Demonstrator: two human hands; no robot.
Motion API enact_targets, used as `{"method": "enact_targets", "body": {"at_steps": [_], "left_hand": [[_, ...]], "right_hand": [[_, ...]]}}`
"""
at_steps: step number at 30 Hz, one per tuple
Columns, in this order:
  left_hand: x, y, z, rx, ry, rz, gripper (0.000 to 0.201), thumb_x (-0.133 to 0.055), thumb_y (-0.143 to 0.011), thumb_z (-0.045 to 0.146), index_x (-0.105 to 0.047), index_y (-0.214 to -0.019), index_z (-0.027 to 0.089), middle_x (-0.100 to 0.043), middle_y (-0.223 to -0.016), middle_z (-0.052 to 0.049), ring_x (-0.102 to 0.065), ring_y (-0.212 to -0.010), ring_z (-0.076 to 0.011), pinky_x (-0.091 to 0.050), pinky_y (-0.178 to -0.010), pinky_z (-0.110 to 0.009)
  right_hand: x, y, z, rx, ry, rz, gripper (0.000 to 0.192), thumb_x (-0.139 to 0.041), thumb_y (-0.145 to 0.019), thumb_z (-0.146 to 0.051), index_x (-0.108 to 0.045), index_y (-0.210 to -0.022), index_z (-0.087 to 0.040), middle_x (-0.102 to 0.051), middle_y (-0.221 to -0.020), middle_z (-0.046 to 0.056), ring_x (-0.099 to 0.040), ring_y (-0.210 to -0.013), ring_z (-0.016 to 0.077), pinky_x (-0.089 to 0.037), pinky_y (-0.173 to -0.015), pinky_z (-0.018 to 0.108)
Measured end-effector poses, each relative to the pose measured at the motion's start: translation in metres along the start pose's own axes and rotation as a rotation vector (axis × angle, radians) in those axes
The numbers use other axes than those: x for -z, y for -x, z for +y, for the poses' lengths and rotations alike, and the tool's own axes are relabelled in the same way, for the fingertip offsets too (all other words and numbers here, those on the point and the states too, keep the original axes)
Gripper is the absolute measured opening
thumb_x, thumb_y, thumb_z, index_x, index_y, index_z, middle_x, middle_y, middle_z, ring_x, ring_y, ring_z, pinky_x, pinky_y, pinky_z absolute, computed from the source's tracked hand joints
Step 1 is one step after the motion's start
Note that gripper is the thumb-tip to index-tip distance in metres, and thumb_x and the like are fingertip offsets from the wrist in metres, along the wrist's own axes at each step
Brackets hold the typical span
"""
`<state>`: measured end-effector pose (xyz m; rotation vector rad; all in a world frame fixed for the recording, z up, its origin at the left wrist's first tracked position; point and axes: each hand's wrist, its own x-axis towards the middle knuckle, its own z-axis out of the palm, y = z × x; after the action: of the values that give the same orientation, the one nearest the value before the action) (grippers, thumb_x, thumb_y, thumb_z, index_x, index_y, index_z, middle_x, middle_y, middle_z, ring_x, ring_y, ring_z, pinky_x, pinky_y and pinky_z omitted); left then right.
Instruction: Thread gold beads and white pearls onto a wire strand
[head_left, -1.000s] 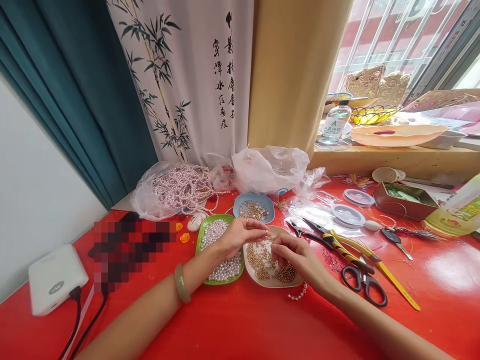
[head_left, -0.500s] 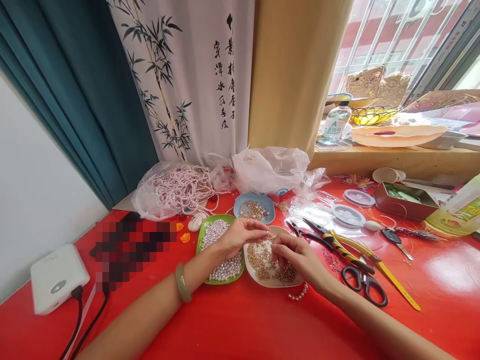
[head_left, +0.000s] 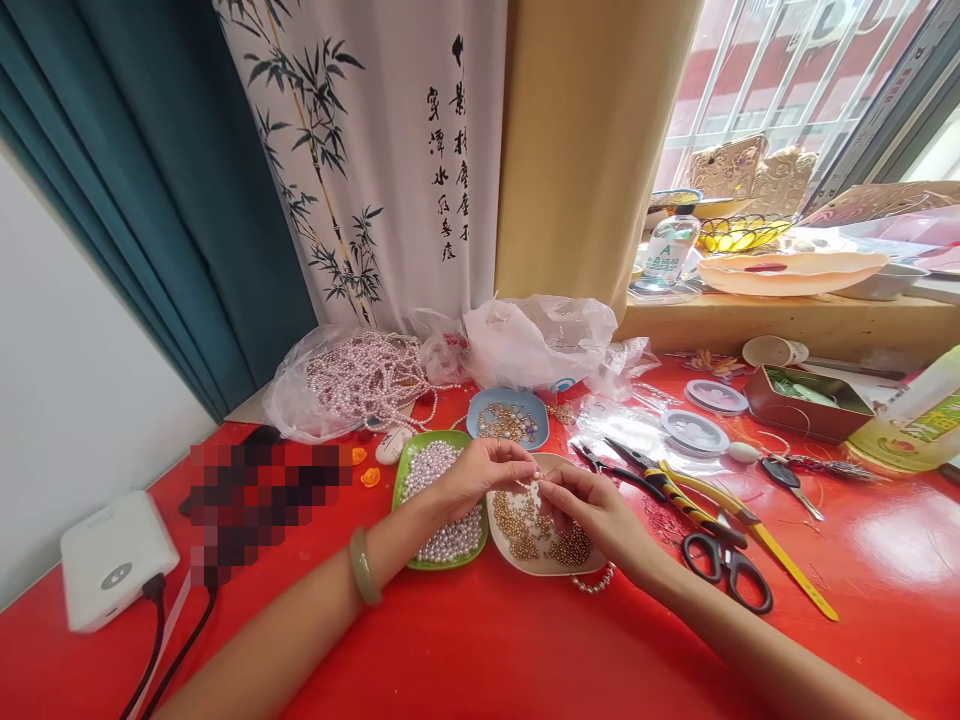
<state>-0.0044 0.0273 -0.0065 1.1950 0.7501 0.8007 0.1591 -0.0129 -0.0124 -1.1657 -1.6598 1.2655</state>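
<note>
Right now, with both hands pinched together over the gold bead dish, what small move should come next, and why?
Probably bring the left hand and right hand fingertips closer together: they nearly meet above the beige dish of gold beads, apparently pinching something too small to see.

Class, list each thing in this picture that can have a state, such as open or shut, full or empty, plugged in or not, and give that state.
Left hand: fingertips pinched over the beige dish.
Right hand: fingertips pinched, meeting the left.
Green dish: filled with white pearls.
Beige dish: holds gold beads.
Blue dish: holds mixed beads.
Scissors: blades shut, lying flat.
White box: cables plugged in.
Tin: lid off.
</note>
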Motion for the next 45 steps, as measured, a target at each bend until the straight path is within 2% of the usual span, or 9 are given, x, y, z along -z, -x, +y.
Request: {"method": "enact_targets", "body": {"at_steps": [5,11,23,28,30,34,36,40,45], "left_hand": [[-0.002,0.003,0.004,-0.012,-0.031,-0.005,0.020,-0.067,-0.059,0.030,-0.062,-0.067,0.012,-0.056,-0.064,-0.002,-0.050,-0.062,-0.0086,-0.041,-0.061,-0.022],[-0.003,0.004,0.005,-0.036,-0.081,-0.033,0.018,-0.065,-0.060,0.028,-0.063,-0.068,0.012,-0.056,-0.066,-0.002,-0.050,-0.064,-0.0090,-0.040,-0.061,-0.022],[-0.004,0.004,0.009,-0.063,-0.159,-0.011,0.018,-0.063,-0.062,0.028,-0.060,-0.068,0.011,-0.054,-0.065,-0.001,-0.047,-0.058,-0.0071,-0.040,-0.057,-0.021],[0.004,0.003,0.018,-0.066,-0.166,0.063,0.021,-0.059,-0.066,0.033,-0.056,-0.074,0.013,-0.054,-0.065,0.000,-0.048,-0.055,-0.0069,-0.041,-0.057,-0.022],[0.007,0.005,0.022,-0.072,-0.306,0.027,0.020,-0.056,-0.067,0.032,-0.057,-0.073,0.013,-0.055,-0.064,-0.001,-0.049,-0.056,-0.0079,-0.040,-0.058,-0.023],[0.009,0.011,0.025,-0.092,-0.793,-0.199,0.013,-0.057,-0.065,0.024,-0.062,-0.073,0.015,-0.061,-0.070,-0.003,-0.053,-0.065,-0.0130,-0.039,-0.062,-0.024],[0.008,0.015,0.023,-0.140,-0.988,-0.277,0.012,-0.058,-0.062,0.020,-0.064,-0.072,0.018,-0.063,-0.073,-0.002,-0.054,-0.069,-0.0148,-0.037,-0.062,-0.024],[0.003,0.018,0.017,-0.177,-1.207,-0.317,0.009,-0.057,-0.059,0.016,-0.063,-0.065,0.020,-0.062,-0.069,-0.001,-0.053,-0.068,-0.0157,-0.033,-0.058,-0.023],[0.001,0.018,0.010,-0.126,-1.309,-0.322,0.009,-0.055,-0.059,0.015,-0.062,-0.060,0.020,-0.061,-0.065,-0.001,-0.053,-0.065,-0.0153,-0.031,-0.055,-0.023]], "right_hand": [[0.001,0.002,-0.010,0.013,-0.029,-0.007,0.029,-0.042,-0.079,-0.040,-0.052,-0.066,-0.016,-0.052,-0.060,0.000,-0.046,-0.052,0.0093,-0.036,-0.051,0.022],[0.001,0.003,-0.016,0.019,-0.008,-0.019,0.025,-0.045,-0.077,-0.038,-0.054,-0.069,-0.016,-0.053,-0.064,0.000,-0.047,-0.056,0.0103,-0.037,-0.054,0.023],[0.002,0.003,-0.010,-0.049,-0.068,0.007,0.016,-0.050,-0.072,-0.028,-0.052,-0.063,-0.016,-0.049,-0.054,-0.003,-0.042,-0.047,0.0075,-0.032,-0.047,0.020],[0.004,0.003,-0.009,-0.045,-0.150,-0.002,0.018,-0.047,-0.075,-0.030,-0.049,-0.062,-0.016,-0.054,-0.056,-0.001,-0.039,-0.044,0.0067,-0.030,-0.045,0.020],[0.004,0.002,-0.009,-0.042,-0.177,-0.005,0.019,-0.047,-0.075,-0.031,-0.049,-0.063,-0.016,-0.054,-0.057,-0.001,-0.038,-0.043,0.0061,-0.029,-0.044,0.020],[0.003,0.001,-0.009,-0.040,-0.227,0.028,0.018,-0.048,-0.075,-0.032,-0.049,-0.067,-0.016,-0.053,-0.055,-0.002,-0.037,-0.043,0.0058,-0.027,-0.043,0.020],[0.003,0.001,-0.008,-0.038,-0.240,0.047,0.018,-0.049,-0.075,-0.033,-0.049,-0.068,-0.016,-0.052,-0.055,-0.002,-0.038,-0.043,0.0060,-0.027,-0.043,0.020],[0.003,0.000,-0.007,-0.042,-0.247,0.058,0.017,-0.050,-0.075,-0.032,-0.049,-0.068,-0.017,-0.051,-0.055,-0.003,-0.039,-0.045,0.0066,-0.029,-0.045,0.020],[0.003,0.000,-0.009,-0.030,-0.218,0.065,0.019,-0.049,-0.074,-0.033,-0.049,-0.065,-0.016,-0.049,-0.054,-0.003,-0.040,-0.047,0.0073,-0.031,-0.046,0.021]]}}
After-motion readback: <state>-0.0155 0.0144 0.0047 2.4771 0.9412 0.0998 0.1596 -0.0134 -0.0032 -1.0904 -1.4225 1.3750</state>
